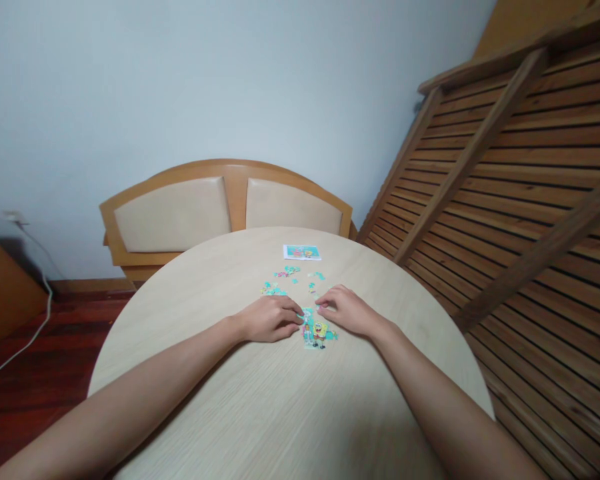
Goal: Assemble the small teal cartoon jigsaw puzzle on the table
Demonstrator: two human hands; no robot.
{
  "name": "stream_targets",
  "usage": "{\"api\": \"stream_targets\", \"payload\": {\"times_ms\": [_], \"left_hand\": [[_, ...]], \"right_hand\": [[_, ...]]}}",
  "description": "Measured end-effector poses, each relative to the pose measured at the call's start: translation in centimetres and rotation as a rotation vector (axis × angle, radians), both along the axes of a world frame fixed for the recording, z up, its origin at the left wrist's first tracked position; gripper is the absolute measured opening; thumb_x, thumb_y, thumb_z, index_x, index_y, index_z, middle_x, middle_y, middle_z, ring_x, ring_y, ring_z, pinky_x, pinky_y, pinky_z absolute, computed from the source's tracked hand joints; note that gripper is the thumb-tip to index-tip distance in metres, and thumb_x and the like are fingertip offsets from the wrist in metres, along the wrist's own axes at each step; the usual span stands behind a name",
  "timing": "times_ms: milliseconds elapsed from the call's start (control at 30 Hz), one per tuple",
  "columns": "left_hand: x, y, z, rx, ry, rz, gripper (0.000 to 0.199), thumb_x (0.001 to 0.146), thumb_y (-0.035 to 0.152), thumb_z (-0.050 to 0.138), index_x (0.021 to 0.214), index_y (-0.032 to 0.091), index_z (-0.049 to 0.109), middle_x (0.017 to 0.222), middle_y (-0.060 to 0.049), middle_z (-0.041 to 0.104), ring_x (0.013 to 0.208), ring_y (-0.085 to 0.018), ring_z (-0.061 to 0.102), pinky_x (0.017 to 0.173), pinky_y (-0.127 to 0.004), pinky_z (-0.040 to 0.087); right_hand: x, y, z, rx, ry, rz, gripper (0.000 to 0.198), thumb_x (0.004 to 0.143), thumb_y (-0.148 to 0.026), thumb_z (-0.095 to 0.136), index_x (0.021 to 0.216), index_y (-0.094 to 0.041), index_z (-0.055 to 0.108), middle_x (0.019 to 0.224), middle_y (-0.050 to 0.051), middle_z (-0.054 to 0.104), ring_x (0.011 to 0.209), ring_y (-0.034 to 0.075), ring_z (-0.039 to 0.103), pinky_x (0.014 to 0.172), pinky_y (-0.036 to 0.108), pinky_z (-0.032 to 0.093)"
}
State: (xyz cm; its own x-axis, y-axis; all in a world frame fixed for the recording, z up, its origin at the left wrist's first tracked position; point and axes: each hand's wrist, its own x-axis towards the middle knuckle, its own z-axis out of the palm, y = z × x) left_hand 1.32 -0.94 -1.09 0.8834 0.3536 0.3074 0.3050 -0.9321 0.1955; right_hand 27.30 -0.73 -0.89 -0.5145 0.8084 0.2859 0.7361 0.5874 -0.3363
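Observation:
A partly assembled jigsaw puzzle (320, 332) with a yellow square cartoon figure on a teal ground lies flat on the round table. My left hand (273, 318) rests at its left side, fingers stretched out and the tips touching the puzzle's edge. At the upper right of the puzzle is my right hand (347, 309), its thumb and index finger closed around a small puzzle piece (321, 307), mostly hidden by the fingertips. Loose puzzle pieces (274, 289) lie beyond my left hand, and several more pieces (292, 270) are scattered farther back.
A picture card (302, 253) matching the puzzle's colours lies near the far side of the pale round table (220, 400). Behind the table stands a padded bench backrest (237, 200). A slatted wooden panel (510, 173) leans at the right. A white cable (49, 307) hangs at the left.

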Motion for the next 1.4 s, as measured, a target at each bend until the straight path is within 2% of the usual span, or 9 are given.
{"api": "stream_targets", "payload": {"times_ms": [167,433,600,733,900,1200,1300,1400], "left_hand": [[0.2,0.1,-0.5,0.002,-0.006,0.003,0.027,0.096,0.028,0.048,0.113,0.022,0.069,0.119,-0.009,0.067,0.108,-0.021,0.063,0.097,-0.033,0.048],[0.4,0.0,-0.4,-0.002,-0.037,-0.008,0.026,0.096,0.025,0.048,0.112,0.021,0.069,0.117,-0.010,0.067,0.107,-0.022,0.062,0.096,-0.034,0.048],[0.4,0.0,-0.3,-0.011,-0.042,-0.008,0.026,0.095,0.024,0.049,0.112,0.021,0.068,0.117,-0.010,0.067,0.107,-0.022,0.062,0.097,-0.035,0.048],[0.3,0.1,-0.6,-0.028,-0.050,-0.006,0.026,0.095,0.025,0.049,0.113,0.022,0.068,0.118,-0.010,0.067,0.108,-0.022,0.062,0.097,-0.035,0.048],[0.4,0.1,-0.7,-0.027,-0.052,-0.007,0.026,0.095,0.024,0.048,0.113,0.021,0.068,0.117,-0.010,0.067,0.107,-0.022,0.062,0.097,-0.035,0.049],[0.4,0.0,-0.5,-0.033,-0.050,-0.004,0.026,0.095,0.025,0.048,0.112,0.021,0.068,0.116,-0.010,0.067,0.106,-0.022,0.062,0.096,-0.034,0.049],[0.6,-0.1,-0.4,-0.045,-0.067,0.048,0.026,0.096,0.026,0.048,0.112,0.021,0.067,0.112,-0.009,0.069,0.106,-0.022,0.062,0.096,-0.034,0.048],[1.0,-0.3,-0.5,-0.093,-0.137,0.199,0.023,0.096,0.027,0.049,0.109,0.022,0.066,0.105,-0.007,0.071,0.101,-0.021,0.064,0.092,-0.033,0.049]], "right_hand": [[0.9,0.1,0.3,-0.092,0.002,0.000,0.019,0.085,-0.031,0.064,0.097,-0.021,0.076,0.089,0.005,0.074,0.090,0.023,0.064,0.085,0.033,0.045],[1.2,0.0,0.0,-0.078,0.005,-0.057,0.013,0.078,-0.030,0.068,0.085,-0.020,0.071,0.090,0.006,0.069,0.093,0.023,0.061,0.087,0.034,0.045],[1.3,-0.2,0.1,-0.082,0.033,-0.039,0.017,0.079,-0.028,0.067,0.093,-0.020,0.071,0.095,0.006,0.067,0.094,0.022,0.060,0.089,0.034,0.045],[1.3,-0.1,-0.1,-0.097,0.034,-0.025,0.013,0.079,-0.025,0.066,0.090,-0.020,0.071,0.094,0.006,0.066,0.094,0.022,0.060,0.089,0.034,0.045],[1.4,0.0,-0.1,-0.112,0.028,-0.026,0.014,0.080,-0.028,0.067,0.090,-0.019,0.070,0.095,0.006,0.067,0.095,0.022,0.061,0.090,0.034,0.045],[1.1,-0.1,0.0,-0.271,0.194,0.003,0.017,0.077,-0.026,0.070,0.092,-0.016,0.069,0.091,0.005,0.070,0.085,0.020,0.064,0.079,0.031,0.048],[0.6,-0.2,0.1,-0.338,0.288,0.022,0.020,0.079,-0.029,0.070,0.093,-0.015,0.071,0.084,0.004,0.070,0.079,0.019,0.063,0.074,0.030,0.049],[-0.4,-0.5,0.4,-0.417,0.399,0.047,0.026,0.081,-0.037,0.069,0.093,-0.015,0.073,0.081,0.004,0.071,0.077,0.018,0.063,0.072,0.030,0.049]]}}
